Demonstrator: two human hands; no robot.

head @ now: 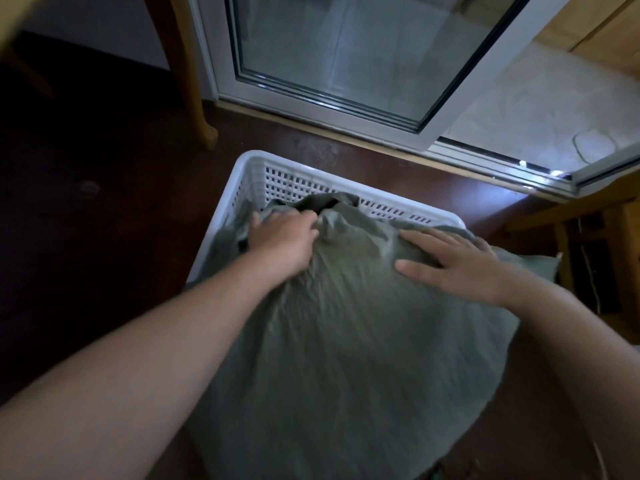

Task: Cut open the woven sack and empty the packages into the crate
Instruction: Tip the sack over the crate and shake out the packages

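Grey-green woven sack [346,323] is lying tilted over the near rim of the white perforated crate [277,174], its mouth end hanging inside. Left hand [280,240] is bunching the fabric near the mouth, grip closed on it. Right hand [457,265] is lying flat and open on the sack's bulge, gripping nothing. No packages are showing yet. Judging it's the emptying step: keep the mouth low inside the crate, lift the closed end, and press the contents forward with the flat palm.

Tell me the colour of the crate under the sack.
White crate, perforated walls; clearest in the head view.
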